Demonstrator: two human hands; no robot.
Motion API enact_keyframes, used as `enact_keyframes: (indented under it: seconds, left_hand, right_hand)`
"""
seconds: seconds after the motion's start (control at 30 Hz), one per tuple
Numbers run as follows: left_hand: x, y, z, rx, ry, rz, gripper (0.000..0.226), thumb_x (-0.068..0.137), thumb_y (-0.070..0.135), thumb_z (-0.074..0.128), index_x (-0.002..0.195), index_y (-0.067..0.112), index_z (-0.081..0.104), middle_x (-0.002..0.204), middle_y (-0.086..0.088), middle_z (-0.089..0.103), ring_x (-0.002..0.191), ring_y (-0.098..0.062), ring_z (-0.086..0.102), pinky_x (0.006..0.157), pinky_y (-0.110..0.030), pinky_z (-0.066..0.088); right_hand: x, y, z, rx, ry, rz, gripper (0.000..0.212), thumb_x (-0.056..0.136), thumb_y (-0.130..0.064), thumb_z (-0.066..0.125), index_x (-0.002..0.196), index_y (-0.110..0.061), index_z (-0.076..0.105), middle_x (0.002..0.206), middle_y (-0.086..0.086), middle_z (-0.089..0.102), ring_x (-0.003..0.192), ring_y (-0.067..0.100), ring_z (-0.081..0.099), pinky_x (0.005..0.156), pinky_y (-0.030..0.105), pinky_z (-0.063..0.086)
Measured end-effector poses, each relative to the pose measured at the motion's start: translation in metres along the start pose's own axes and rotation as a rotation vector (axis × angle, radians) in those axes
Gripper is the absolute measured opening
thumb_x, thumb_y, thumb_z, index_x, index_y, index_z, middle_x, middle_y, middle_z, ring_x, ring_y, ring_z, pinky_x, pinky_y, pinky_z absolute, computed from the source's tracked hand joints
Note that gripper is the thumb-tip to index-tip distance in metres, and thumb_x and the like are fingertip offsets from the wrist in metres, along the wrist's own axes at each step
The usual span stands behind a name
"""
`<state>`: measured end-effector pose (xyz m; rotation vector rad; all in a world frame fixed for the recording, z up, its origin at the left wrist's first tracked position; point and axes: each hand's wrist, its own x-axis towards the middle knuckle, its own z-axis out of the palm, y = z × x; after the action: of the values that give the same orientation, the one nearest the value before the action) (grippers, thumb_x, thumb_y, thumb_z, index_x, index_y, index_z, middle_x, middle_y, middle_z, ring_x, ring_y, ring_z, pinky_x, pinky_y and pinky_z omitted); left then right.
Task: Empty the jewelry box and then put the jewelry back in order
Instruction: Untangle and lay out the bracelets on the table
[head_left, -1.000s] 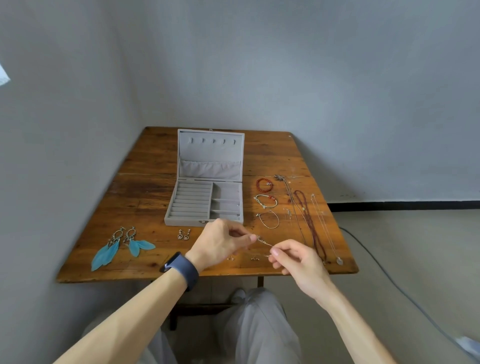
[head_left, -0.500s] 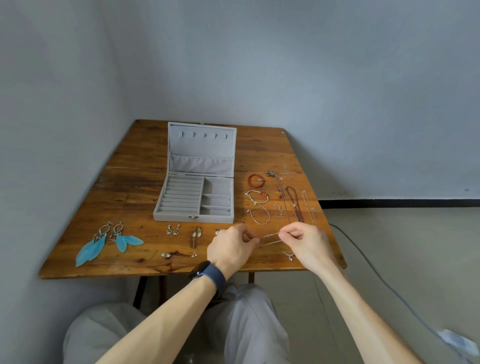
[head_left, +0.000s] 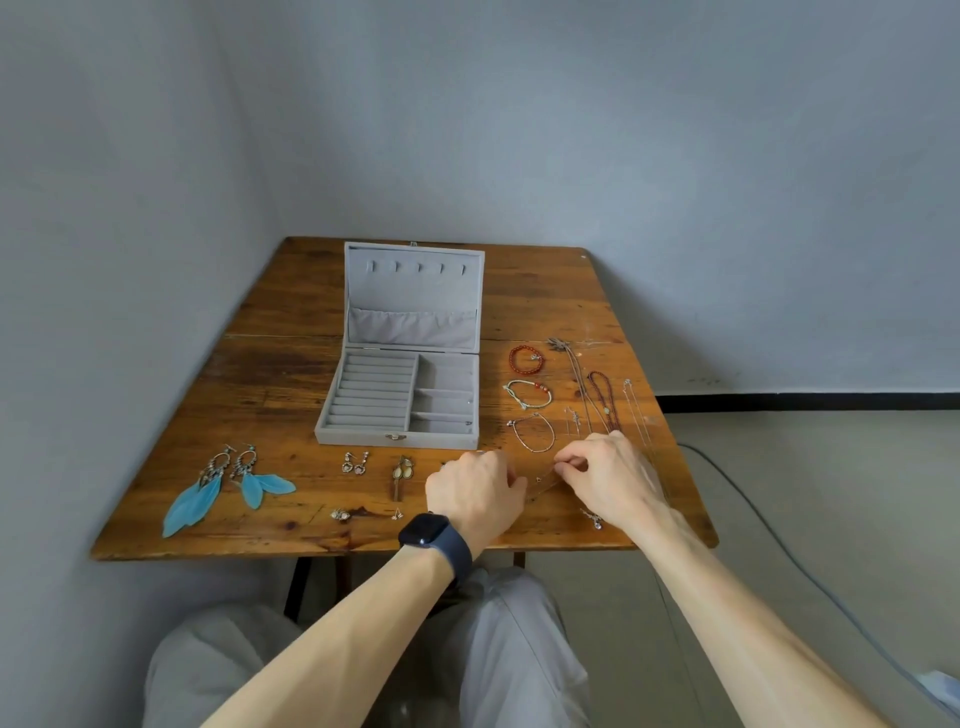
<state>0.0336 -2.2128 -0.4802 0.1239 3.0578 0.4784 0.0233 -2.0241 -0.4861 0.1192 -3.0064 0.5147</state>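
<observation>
You've lowered your left hand (head_left: 475, 491) and right hand (head_left: 610, 475) to the table (head_left: 291, 364), each still pinching an end of the thin chain (head_left: 543, 480) stretched between them, in front of the empty jewelry box (head_left: 397, 410), so emptying looks nearly finished.

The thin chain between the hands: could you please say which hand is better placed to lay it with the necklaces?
Right, probably: the right hand pinches the thin chain beside the necklaces, while the left hand sits farther from them.

Glossy wood table (head_left: 291, 374); matt grey fabric box (head_left: 410, 291).
</observation>
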Motion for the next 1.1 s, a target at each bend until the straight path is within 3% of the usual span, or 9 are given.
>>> enact_keyframes:
  seconds: [0.17,0.27,0.4,0.57,0.83,1.1]
  left_hand:
    - [-0.008,-0.034,-0.022,-0.013,0.074,0.024,0.025,0.096,0.051,0.047,0.1,0.033,0.063,0.082,0.011,0.065,0.071,-0.015,0.066,0.062,-0.028,0.057]
    - [-0.018,-0.058,-0.033,0.001,0.131,0.05,0.023,0.098,0.046,0.048,0.108,0.033,0.063,0.091,0.011,0.062,0.082,-0.013,0.063,0.063,-0.024,0.052]
    - [-0.042,-0.085,-0.032,0.085,0.216,0.087,0.032,0.097,0.046,0.049,0.124,0.032,0.061,0.124,0.005,0.061,0.117,-0.02,0.053,0.092,-0.036,0.047]
    - [-0.065,-0.101,-0.017,0.163,0.154,0.127,0.052,0.096,0.059,0.04,0.138,0.031,0.052,0.148,0.005,0.048,0.138,-0.017,0.042,0.116,-0.041,0.03]
    - [-0.065,-0.102,-0.015,0.199,0.107,0.132,0.056,0.096,0.062,0.032,0.141,0.032,0.046,0.156,0.006,0.04,0.142,-0.016,0.037,0.121,-0.045,0.019]
    - [-0.068,-0.123,-0.032,0.123,0.155,0.16,0.048,0.098,0.052,0.035,0.139,0.032,0.049,0.151,0.008,0.043,0.138,-0.013,0.041,0.122,-0.041,0.018]
  right_hand:
    - [-0.001,-0.001,0.005,0.005,0.015,0.007,0.018,0.094,-0.037,0.066,0.109,-0.031,0.076,0.104,-0.008,0.071,0.102,0.017,0.055,0.079,0.032,0.052]
    - [-0.003,-0.005,0.007,-0.008,0.028,0.005,0.017,0.095,-0.033,0.065,0.108,-0.029,0.076,0.105,-0.007,0.071,0.1,0.018,0.055,0.079,0.032,0.053]
    - [-0.007,-0.014,0.009,-0.057,0.071,0.009,0.018,0.096,-0.032,0.063,0.109,-0.029,0.075,0.107,-0.005,0.07,0.1,0.019,0.054,0.073,0.031,0.052]
    - [-0.014,-0.024,0.011,-0.096,0.108,0.05,0.02,0.097,-0.031,0.061,0.111,-0.026,0.075,0.112,-0.005,0.069,0.102,0.02,0.053,0.077,0.035,0.055]
    - [-0.023,-0.039,0.005,-0.082,0.129,0.043,0.029,0.098,-0.029,0.057,0.124,-0.025,0.069,0.121,-0.006,0.068,0.105,0.019,0.053,0.083,0.032,0.05]
    - [-0.038,-0.117,0.006,0.202,0.249,-0.157,0.019,0.093,-0.021,0.066,0.11,-0.024,0.074,0.108,-0.012,0.069,0.098,0.009,0.051,0.081,0.023,0.04]
